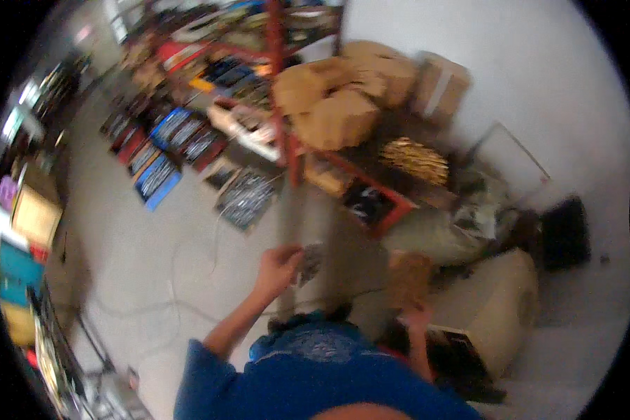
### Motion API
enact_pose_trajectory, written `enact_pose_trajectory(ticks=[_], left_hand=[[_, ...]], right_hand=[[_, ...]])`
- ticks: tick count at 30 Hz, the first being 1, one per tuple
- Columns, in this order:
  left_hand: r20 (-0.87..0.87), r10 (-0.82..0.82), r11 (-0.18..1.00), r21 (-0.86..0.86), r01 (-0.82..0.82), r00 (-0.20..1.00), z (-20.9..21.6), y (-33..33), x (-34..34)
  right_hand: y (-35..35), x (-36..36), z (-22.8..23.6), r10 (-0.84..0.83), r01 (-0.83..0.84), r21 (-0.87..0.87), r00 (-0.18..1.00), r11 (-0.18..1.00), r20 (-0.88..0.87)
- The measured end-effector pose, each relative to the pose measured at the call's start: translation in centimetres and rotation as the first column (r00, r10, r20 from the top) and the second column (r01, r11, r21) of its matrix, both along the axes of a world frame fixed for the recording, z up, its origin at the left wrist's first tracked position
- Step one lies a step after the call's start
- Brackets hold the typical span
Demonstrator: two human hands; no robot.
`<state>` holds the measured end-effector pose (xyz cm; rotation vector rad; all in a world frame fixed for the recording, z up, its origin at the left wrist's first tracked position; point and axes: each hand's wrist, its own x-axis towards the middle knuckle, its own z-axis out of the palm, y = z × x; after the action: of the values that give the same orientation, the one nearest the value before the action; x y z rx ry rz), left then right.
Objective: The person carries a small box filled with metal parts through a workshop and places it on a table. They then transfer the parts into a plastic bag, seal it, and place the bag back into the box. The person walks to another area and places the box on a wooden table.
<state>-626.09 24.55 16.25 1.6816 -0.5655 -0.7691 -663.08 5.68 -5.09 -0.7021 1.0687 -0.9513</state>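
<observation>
My left hand (280, 267) is raised in front of me, its fingers closed on the edge of a small grey speckled piece (310, 264). Blur hides what kind of thing that piece is. Lower and to the right, my right hand (418, 316) grips the bottom of a flat brown piece (408, 277) that looks like cardboard. The two held things are well apart. Below my right forearm lies a dark, flat box-like thing (458, 358).
Ahead stands a red shelf post (275, 84) beside large brown cardboard bundles (336, 112). Several bins of parts, one a blue bin (155, 183), line the floor. A grey bin (246, 199) is nearer. Bulging pale sacks (507, 308) lie at right; a cable crosses the floor.
</observation>
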Motion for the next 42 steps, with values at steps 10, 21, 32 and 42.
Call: enact_pose_trajectory(ticks=[10,21,32,42], left_hand=[[0.12,0.345,0.938,-0.043,-0.343,0.931,-0.1,24.3,6.0],[0.134,0.672,0.725,0.08,-0.684,0.728,-3.8,37.8,16.3],[0.432,0.706,0.629,-0.017,-0.777,0.562,1.2,41.0,33.2],[0.571,0.598,0.554,0.214,-0.805,0.563,-4.5,47.3,43.6]], right_hand=[[17.9,33.1,5.1,0.379,-0.746,-0.664,0.629,0.048,-0.679],[36.4,55.7,7.0,0.855,-0.646,-0.693,0.12,-0.319,-0.505],[44.1,78.3,7.9,0.955,-0.815,-0.503,-0.204,-0.286,-0.213],[47.3,87.5,5.3,0.936,-0.759,-0.568,-0.155,-0.318,-0.317]])
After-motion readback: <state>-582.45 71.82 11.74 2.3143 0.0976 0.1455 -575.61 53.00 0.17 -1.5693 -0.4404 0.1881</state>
